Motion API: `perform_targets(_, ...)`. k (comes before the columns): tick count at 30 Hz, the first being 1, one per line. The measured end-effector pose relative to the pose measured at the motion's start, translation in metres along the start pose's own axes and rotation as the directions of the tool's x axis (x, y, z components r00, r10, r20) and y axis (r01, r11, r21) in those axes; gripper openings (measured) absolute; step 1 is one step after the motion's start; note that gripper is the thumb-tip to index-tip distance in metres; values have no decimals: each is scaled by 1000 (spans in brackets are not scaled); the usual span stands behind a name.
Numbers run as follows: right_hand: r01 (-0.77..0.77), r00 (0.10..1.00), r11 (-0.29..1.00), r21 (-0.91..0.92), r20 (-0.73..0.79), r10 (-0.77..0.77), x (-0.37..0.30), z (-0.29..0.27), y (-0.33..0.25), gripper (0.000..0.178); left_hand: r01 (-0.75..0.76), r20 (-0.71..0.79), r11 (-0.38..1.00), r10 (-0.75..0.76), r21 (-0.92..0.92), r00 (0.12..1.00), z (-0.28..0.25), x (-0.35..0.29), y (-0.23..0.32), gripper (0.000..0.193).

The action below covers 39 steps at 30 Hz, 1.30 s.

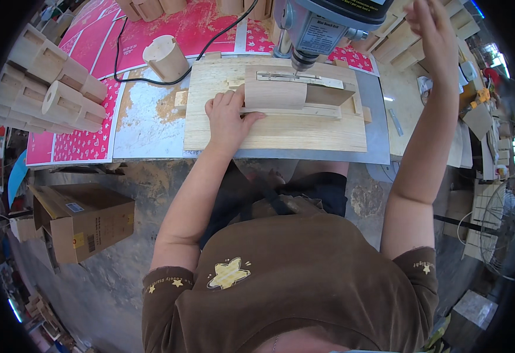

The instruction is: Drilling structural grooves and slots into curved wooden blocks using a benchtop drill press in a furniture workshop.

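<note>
My left hand (227, 117) grips the left end of a pale wooden cylinder (274, 95), its thumb stretched along the near side. The cylinder lies on its side in a wooden jig (322, 110) fixed to a flat board (281, 140). A dark flat plate (329, 95) shows at the jig's right part. Just above the cylinder hangs the chuck (302, 60) of a grey bench drill (319, 32). My right hand (429, 23) is raised to the right of the drill, its fingers bent and partly cut off by the upper edge; what they hold is hidden.
Wooden cylinders with cut slots (72, 106) are stacked at the left. Another cylinder (166, 57) stands near a black cable (151, 81). Sawdust covers parts of the table. Wooden pieces (395, 41) lie behind my right arm. A cardboard box (90, 220) sits on the floor, lower left.
</note>
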State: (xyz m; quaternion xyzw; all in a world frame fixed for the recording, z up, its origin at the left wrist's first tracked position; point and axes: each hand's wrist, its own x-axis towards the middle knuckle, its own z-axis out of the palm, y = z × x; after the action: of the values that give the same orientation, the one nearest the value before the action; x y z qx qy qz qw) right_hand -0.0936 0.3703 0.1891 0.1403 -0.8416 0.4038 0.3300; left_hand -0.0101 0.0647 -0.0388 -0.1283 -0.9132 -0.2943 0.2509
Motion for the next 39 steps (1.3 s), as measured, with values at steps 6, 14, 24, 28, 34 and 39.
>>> perform_targets(6,-17,999,1000,13,50,17,7,31,-48,31,-3,12,1000,3,-20,1000,3,-1,4,65)
perform_targets(14,134,990,988,-82,-30,-137,-102,37,-68,12,36,29,999,-36,-8,999,-8,1,-6,65)
perform_targets(24,260,953,942,-211,-101,-286,-161,82,-6,11,2,15,1000,-2,10,1000,0,0,0,71)
perform_targets(28,300,938,933,-197,-117,-326,-158,78,-11,11,-1,-17,1000,1,-5,1000,-5,0,4,61)
perform_targets(34,299,934,933,-198,-137,-329,-100,30,-59,13,-20,7,1000,20,-11,1000,-4,-3,8,66)
perform_targets(39,-57,991,938,-342,-132,12,10,41,-58,34,-17,2,998,17,-52,1000,13,1,31,65)
